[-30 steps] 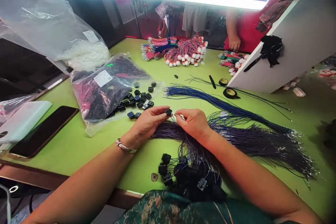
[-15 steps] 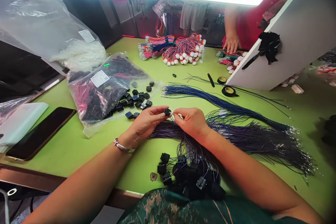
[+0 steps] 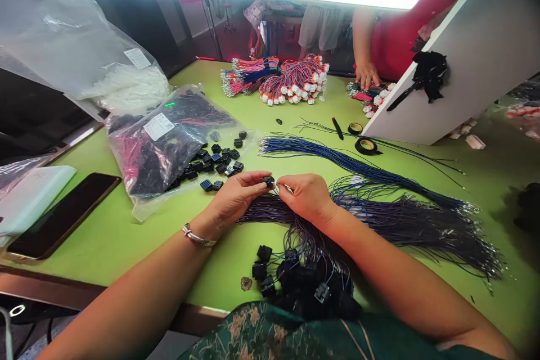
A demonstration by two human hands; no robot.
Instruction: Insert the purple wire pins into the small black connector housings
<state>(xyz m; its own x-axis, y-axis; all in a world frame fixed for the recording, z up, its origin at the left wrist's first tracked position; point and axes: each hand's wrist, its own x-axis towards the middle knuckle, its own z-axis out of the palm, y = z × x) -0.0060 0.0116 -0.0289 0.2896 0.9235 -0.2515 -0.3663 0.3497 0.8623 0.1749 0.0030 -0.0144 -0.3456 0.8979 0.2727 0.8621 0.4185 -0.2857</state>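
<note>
In the head view, the left hand [image 3: 232, 198] pinches a small black connector [image 3: 268, 181] between thumb and fingertips, while the right hand [image 3: 307, 196], fingers curled, pinches what seems to be a thin wire end [image 3: 275, 184] just beside it; whether the tip is already inside is too small to tell. The step in hand looks like fitting a wire into the connector, and the next move would call for a steady housing and a straight, well-aligned push, since so slender a wire could buckle. Under the hands lie dark purple wires [image 3: 270, 209], smooth and limp; nearer the body is a heap of wired connectors [image 3: 323, 292], blocky, hard-looking, trailing loose strands. Beyond the left hand, loose connectors [image 3: 208, 163], boxy and apparently plastic, spill beside a crinkled, clear bag [image 3: 158, 149]. Beyond the right hand, a blue wire bundle [image 3: 320, 152], tipped with shiny, metal-looking ends, stretches over the smooth green table [image 3: 160, 247].
</note>
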